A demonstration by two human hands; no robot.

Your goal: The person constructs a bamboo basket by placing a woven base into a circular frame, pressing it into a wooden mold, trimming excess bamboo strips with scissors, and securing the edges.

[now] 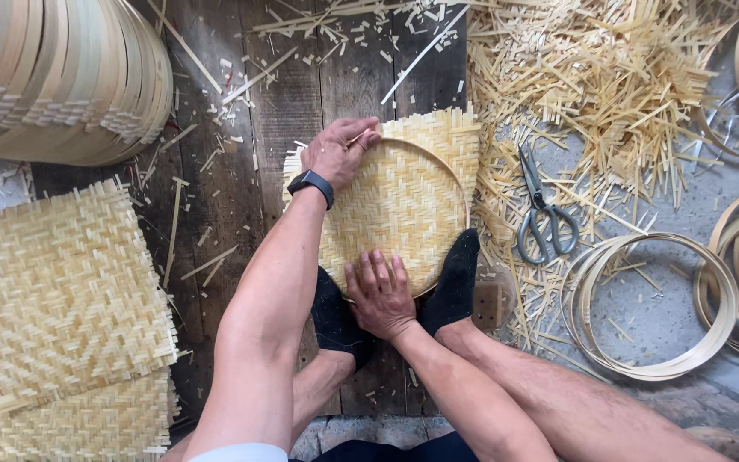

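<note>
A square woven bamboo mat [438, 137] lies on dark wooden boards with a round bamboo hoop [459, 180] pressed into it, shaping a shallow tray. My left hand [339, 152], with a black wristband, presses the hoop's upper-left rim, fingers bent over the edge. My right hand [378, 291] lies flat, fingers spread, on the weave at the near rim. My two feet in black socks [455, 274] brace the near edge on either side of that hand.
Grey scissors [543, 214] lie right of the tray amid bamboo offcuts [609, 77]. Loose bamboo hoops [652, 304] sit at right. A stack of woven mats [53, 291] lies at left, and stacked finished rims [62, 77] at top left.
</note>
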